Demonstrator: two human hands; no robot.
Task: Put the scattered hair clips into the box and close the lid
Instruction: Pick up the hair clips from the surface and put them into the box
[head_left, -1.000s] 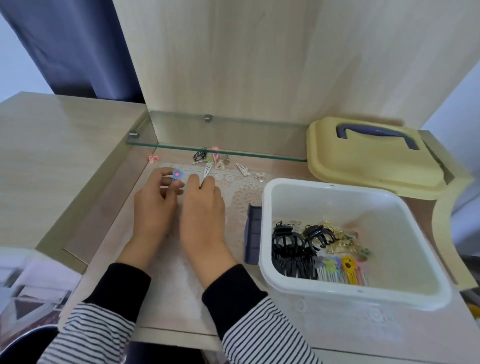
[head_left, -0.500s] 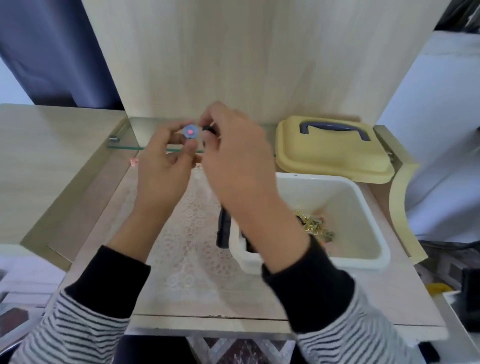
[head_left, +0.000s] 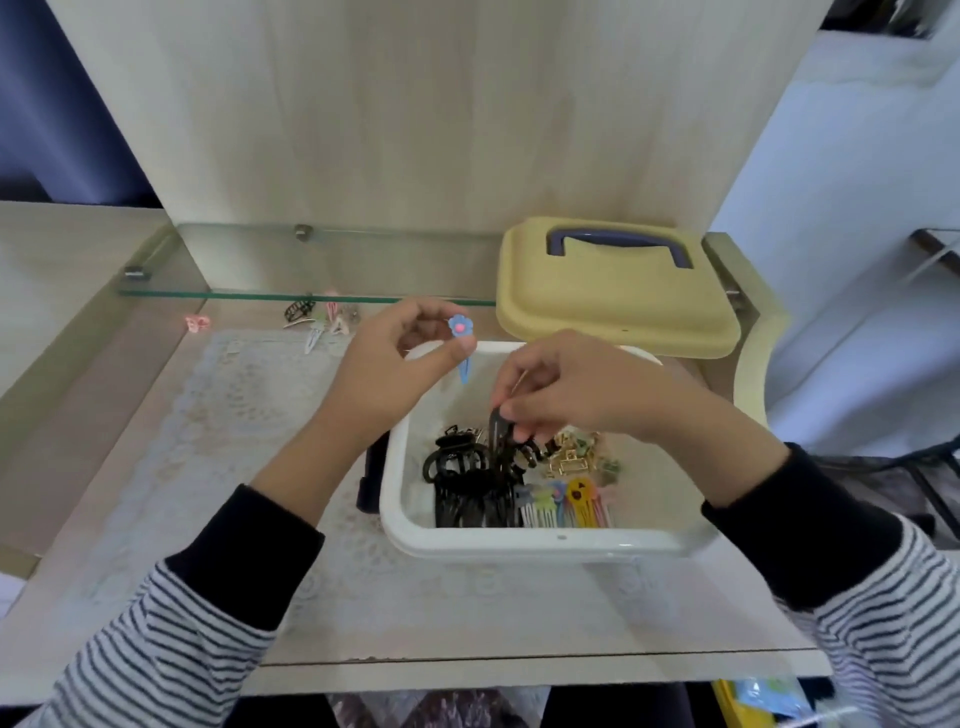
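Left hand (head_left: 387, 371) pinches blue clip (head_left: 461, 343) over box (head_left: 545, 540). Right hand (head_left: 582, 389) pinches black clip (head_left: 497, 441) inside box. Lid (head_left: 613, 306) is off, behind box.

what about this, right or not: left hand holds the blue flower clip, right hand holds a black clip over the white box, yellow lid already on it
Not right: the head view shows the yellow lid lying behind the white box, not on it. The left hand holds the blue flower clip, and the right hand a black clip over the box.
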